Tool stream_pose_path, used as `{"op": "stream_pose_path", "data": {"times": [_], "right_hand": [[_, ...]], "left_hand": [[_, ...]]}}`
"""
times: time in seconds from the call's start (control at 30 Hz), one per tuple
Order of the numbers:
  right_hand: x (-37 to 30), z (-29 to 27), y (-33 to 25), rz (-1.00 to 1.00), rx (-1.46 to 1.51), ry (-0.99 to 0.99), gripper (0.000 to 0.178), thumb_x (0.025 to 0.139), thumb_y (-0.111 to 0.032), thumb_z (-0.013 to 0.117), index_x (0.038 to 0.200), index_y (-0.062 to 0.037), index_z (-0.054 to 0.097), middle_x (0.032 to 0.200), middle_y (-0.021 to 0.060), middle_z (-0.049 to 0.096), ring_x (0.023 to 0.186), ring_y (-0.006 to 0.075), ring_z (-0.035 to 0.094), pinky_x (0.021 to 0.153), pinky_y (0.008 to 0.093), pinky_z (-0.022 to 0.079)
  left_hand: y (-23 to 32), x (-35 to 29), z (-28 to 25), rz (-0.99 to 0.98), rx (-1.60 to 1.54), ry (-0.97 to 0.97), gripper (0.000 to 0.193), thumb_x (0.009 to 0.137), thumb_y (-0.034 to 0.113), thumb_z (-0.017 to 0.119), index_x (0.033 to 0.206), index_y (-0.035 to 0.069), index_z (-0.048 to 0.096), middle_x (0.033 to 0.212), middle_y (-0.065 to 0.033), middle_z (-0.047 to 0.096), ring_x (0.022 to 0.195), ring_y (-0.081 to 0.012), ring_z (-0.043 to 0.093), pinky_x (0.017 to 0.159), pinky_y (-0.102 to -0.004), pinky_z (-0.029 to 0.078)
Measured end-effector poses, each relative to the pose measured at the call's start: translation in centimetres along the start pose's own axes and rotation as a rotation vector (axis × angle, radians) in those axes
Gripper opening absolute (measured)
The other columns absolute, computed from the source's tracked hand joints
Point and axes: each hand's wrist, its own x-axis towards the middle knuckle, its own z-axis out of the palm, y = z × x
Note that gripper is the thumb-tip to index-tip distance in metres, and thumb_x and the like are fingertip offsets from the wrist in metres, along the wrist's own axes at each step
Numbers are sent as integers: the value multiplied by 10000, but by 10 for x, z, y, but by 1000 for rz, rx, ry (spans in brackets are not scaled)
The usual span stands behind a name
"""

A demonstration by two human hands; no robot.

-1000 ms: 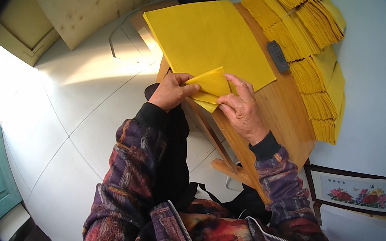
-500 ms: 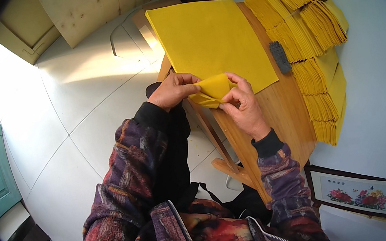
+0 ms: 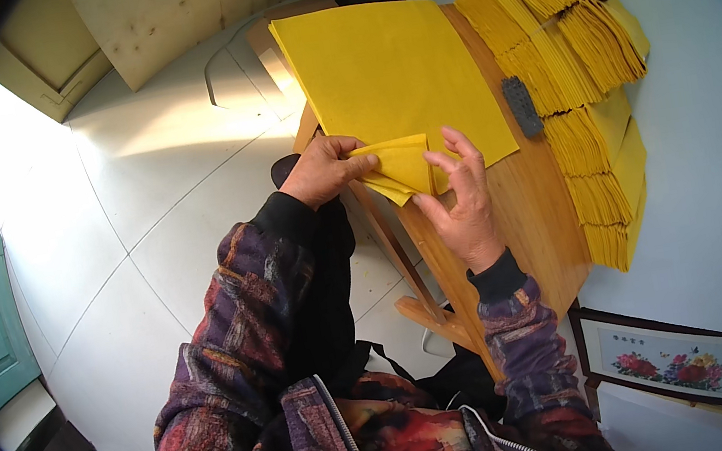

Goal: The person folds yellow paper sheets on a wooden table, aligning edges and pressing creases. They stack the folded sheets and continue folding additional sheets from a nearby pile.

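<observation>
Wooden table [image 3: 529, 228] in your head view, big yellow sheets [image 3: 394, 71] stacked on it. Your left grip [image 3: 316, 173] is pinching one end of the folded yellow sheet [image 3: 403, 166] above the table's edge; your right grip [image 3: 469, 214] has fingers apart at the other, can't tell if touching. Long axis runs roughly left-right, wider end pointing right.

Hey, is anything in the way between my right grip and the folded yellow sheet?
Nothing visible stands between your right grip and the folded yellow sheet; the dark block lies off to the right.
</observation>
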Motion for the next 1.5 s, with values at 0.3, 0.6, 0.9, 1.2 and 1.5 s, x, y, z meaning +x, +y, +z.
{"op": "stream_pose_path", "data": {"times": [0.3, 0.6, 0.9, 1.2, 1.5], "right_hand": [[-2, 4, 2, -150, -122, -104, 131, 713, -13, 720, 808, -53, 640, 1343, 147, 460, 1240, 341, 404, 1021, 411, 363], [3, 8, 3, -15, 48, -149, 155, 708, 6, 709, 728, -45, 565, 1344, 151, 453, 1206, 332, 418, 977, 388, 387], [7, 11, 13, 175, 285, -197, 212, 722, -6, 720, 718, -49, 513, 1344, 148, 455, 1143, 275, 466, 874, 344, 441], [8, 11, 23, 180, 309, -204, 254, 765, -18, 718, 721, -52, 470, 1360, 114, 440, 773, 72, 466, 623, 196, 426], [2, 10, 23, 379, 531, -70, 360, 776, -66, 714, 1087, -51, 534, 1336, 136, 466, 1128, 236, 525, 821, 295, 451]], "left_hand": [[3, -2, 1, -7, 69, -4, 252, 887, 162, 650, 1019, -52, 645, 918, -56, 669, 816, -124, 609, 785, -255, 496], [2, -4, -2, 5, 5, -50, 228, 880, 152, 662, 1004, -40, 653, 898, -43, 667, 802, -114, 604, 770, -252, 494], [3, -5, -6, 0, 3, -89, 198, 865, 104, 614, 1003, -34, 650, 895, -30, 659, 819, -101, 594, 795, -230, 471], [6, -8, -8, -3, -34, -157, 249, 759, 3, 576, 998, -31, 633, 882, -15, 641, 819, -106, 586, 802, -215, 449], [2, -3, -4, 19, 97, -71, 142, 779, 8, 621, 919, -9, 635, 834, 4, 627, 780, -87, 573, 755, -216, 455]]}}
